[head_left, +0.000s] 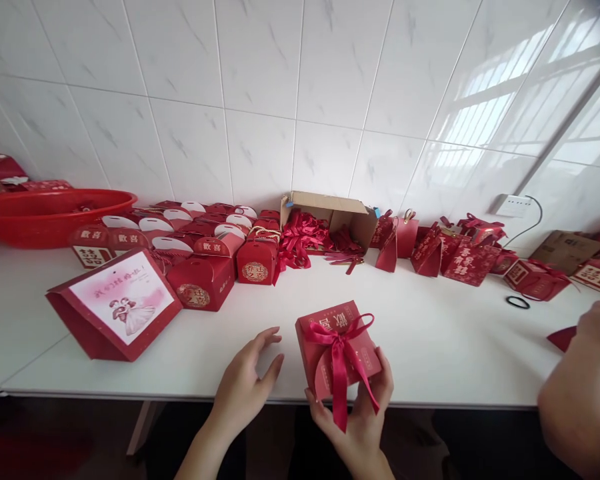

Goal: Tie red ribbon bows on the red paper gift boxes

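Note:
In my right hand is a red gift box tied with a shiny ribbon bow. The fingers and thumb grip its lower edge and right side, and the box is tilted toward me near the table's front edge. Loose ribbon tails hang down over its front. To the left of the box, apart from it, my left hand hovers with thumb and fingers apart and nothing in them. A red triangular box with a printed couple on a white panel stands further left.
Behind stand rows of red handled boxes, a cardboard box holding red ribbons, and several red bags. A red basin is at far left. A black ring lies right, near another person's arm.

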Motion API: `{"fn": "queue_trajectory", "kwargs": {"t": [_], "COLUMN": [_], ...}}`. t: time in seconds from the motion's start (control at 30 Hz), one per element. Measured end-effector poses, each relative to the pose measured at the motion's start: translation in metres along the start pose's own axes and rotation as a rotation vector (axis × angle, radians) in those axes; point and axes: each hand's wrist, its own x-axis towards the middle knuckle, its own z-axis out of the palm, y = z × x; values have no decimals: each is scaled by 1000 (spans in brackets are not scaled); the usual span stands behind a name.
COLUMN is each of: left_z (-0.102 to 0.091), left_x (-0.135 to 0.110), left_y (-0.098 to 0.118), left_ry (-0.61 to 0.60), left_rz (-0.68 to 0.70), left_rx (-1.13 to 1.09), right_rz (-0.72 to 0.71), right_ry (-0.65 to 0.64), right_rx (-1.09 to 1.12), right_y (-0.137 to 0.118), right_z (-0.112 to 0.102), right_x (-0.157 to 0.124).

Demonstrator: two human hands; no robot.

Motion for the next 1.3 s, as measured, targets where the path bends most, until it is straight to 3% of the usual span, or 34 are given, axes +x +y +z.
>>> {"fn": "queue_trajectory", "kwargs": {"t": [0.17,0.3,0.43,0.5,0.67,0.9,1.07,1.3], "left_z": [-6,-24,-41,-46,-52,-58,-62,-55], "left_x": [6,19,40,51,66,78,83,84], "left_y": [9,29,51,61,75,75,80,77], "left_ry": [64,22,-131,-231,-376,-484,-529,-547], "left_rz": [-7,66,182,227,343,420,384,342], "left_rx": [-180,-293,-235,-155,44,118,30,-107], "right_rz": [116,107,77,-26,-331,-387,-435,-451], "right_ry": [-89,-258,-328,-431,-775,-1051,-1146,-1138], "right_rx": [7,88,239,229,68,-25,-80,11], "right_y": [-11,-11,0,2,-9,-21,-22,-22], "right_z": [8,-10,-41,-49,-45,-45,-45,-39], "right_x": [-4,3,47,77,135,171,182,183]}}
